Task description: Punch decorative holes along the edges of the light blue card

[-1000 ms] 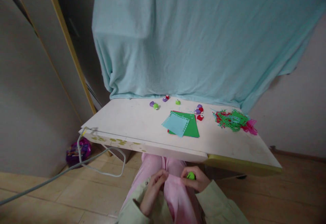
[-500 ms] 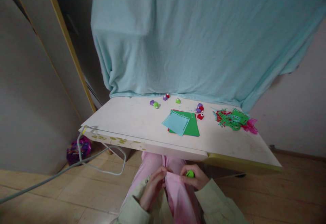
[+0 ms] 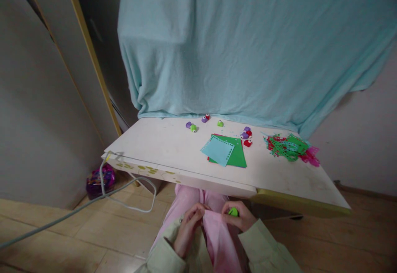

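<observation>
Low in the view, over the lap, my left hand [image 3: 191, 224] is closed with its fingertips pinching one end of a thin pink piece [image 3: 213, 216], which blends with the pink trousers behind it. At the other end of that piece, my right hand [image 3: 240, 216] grips a small bright green hole punch [image 3: 233, 211] in its curled fingers. On the white table, a light blue sheet [image 3: 218, 150] with small holes along its edges overlaps a green sheet [image 3: 238, 157]. Red edges show beneath the green sheet.
Several small punches [image 3: 246, 133] in purple, red and green lie along the table's back. A tangle of cut paper strips [image 3: 287, 148] sits at the right. A light blue cloth [image 3: 242, 49] hangs behind, and a grey cable [image 3: 71, 214] crosses the lower left.
The camera view has shifted slightly, so the table and its contents appear a little farther right. Both hands keep nearly the same pose and hold.
</observation>
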Demonstrator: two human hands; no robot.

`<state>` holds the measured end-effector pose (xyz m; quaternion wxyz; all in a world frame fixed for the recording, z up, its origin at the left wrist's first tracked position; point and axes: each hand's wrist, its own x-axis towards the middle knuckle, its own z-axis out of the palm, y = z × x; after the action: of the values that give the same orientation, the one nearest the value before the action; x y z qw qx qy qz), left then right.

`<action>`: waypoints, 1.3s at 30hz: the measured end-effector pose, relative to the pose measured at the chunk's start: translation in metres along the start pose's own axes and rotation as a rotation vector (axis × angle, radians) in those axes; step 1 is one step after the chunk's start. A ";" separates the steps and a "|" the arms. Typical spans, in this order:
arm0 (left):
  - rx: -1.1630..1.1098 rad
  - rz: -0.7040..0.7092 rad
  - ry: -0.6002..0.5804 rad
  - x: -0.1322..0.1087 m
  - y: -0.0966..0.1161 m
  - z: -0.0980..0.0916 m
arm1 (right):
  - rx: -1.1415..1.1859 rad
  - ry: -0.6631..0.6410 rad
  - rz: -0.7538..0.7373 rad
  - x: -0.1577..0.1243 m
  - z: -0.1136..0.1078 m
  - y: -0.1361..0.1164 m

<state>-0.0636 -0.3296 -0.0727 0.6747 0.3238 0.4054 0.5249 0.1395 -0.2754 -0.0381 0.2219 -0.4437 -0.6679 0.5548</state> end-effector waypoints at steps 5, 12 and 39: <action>0.034 0.037 0.019 0.000 -0.001 0.000 | 0.004 0.002 -0.006 0.001 0.001 0.000; 0.088 0.063 0.024 0.002 -0.007 -0.006 | 0.023 0.017 0.026 0.001 0.001 -0.001; 0.366 -0.030 -0.063 0.028 -0.024 -0.017 | 0.141 0.104 0.185 0.005 0.009 0.031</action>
<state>-0.0645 -0.3084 -0.1066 0.6248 0.4513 0.4777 0.4217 0.1410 -0.2766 -0.0710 0.2348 -0.5145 -0.5711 0.5950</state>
